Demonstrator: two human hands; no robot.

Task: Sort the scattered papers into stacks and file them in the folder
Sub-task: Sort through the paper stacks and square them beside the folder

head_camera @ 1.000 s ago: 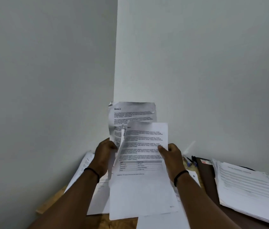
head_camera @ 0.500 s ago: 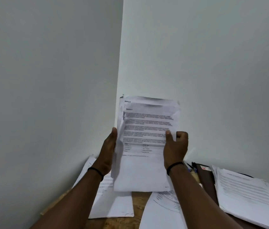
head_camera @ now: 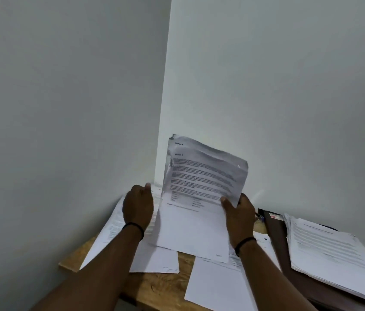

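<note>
Sheaf [head_camera: 201, 194]: a few printed sheets held up over the desk [head_camera: 166, 286] corner, top edges fanned and uneven, lower edge near the loose sheets [head_camera: 154, 259] lying below.
Right hand [head_camera: 240, 218]: pinches the sheaf's right edge, thumb on the front, fingers behind.
Left hand [head_camera: 138, 206]: just left of the sheaf, fingers loosely curled, gripping nothing I can see; contact with the paper cannot be told.
Stack [head_camera: 329, 250]: sorted pile on the dark folder [head_camera: 278, 239], far right.
Handling: light, floppy, slippery sheet on sheet; likely to sag and slide from one pinch. Best taken by both side edges and tapped square.
</note>
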